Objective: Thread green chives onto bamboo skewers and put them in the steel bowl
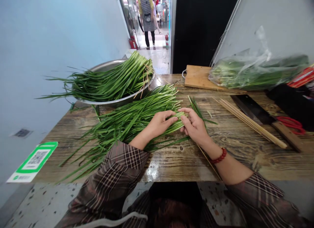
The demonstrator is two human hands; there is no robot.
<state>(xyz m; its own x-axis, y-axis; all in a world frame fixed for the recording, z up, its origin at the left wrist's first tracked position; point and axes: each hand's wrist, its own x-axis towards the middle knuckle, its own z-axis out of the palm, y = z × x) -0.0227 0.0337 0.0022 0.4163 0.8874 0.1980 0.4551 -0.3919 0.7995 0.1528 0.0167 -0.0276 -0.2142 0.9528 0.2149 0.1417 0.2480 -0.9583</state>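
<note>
Long green garlic chives lie in a loose heap on the wooden table, pale stem ends to the right. My left hand is closed around a small bunch near its stems. At the pale ends of that bunch, my right hand pinches with thumb and fingers. One thin bamboo skewer slants from beneath my right hand to the table's front edge; whether the hand holds it, I cannot tell. A few stray chives rest just beyond my right hand.
A metal basin at back left holds more chives with skewers through their stems. To the right lie bamboo skewers, a cleaver, red-handled scissors, a cutting board and bagged greens. A person stands in the doorway.
</note>
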